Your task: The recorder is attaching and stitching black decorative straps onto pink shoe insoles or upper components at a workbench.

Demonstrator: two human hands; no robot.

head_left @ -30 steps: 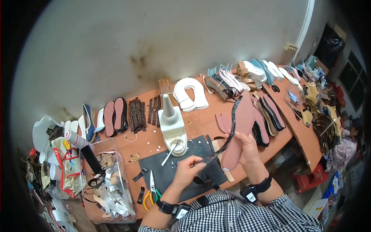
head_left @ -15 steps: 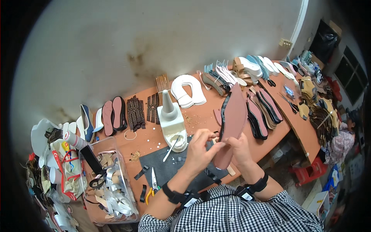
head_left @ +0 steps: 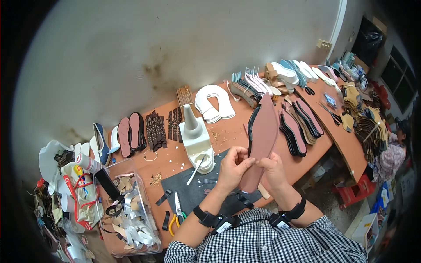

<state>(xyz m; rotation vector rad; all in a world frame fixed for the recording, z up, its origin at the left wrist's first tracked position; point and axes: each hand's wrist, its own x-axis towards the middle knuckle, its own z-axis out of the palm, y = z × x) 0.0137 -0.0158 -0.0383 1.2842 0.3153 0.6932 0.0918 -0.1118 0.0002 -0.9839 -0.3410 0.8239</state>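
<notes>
A mauve-pink shoe insole [head_left: 265, 125] with a black strip along its left edge stands nearly upright before me, its lower end toward my body. My left hand [head_left: 234, 168] pinches its left edge, fingers curled against the black strip. On the right side my right hand [head_left: 272, 168] grips the insole, thumb on the pink face. The two thumbs almost meet across the lower half. Fingers behind the insole are hidden. Below lies a dark grey mat [head_left: 182, 184]. Left of my hands is a white pot of white paste [head_left: 205, 164] with a white stick [head_left: 193, 173] in it.
Scissors [head_left: 177, 204] lie left of my left forearm, near a clear bin [head_left: 157, 219] of scraps. Black-edged insoles [head_left: 293, 131] lie right of my hands. Brown straps [head_left: 155, 131] and a white U-shaped stack [head_left: 215, 90] sit farther back. Another person [head_left: 388, 153] is at far right.
My left fingers have curled in closer at the insole's left edge, and both thumbs have shifted slightly. The insole stays upright between both hands. The whole view has shifted a little.
</notes>
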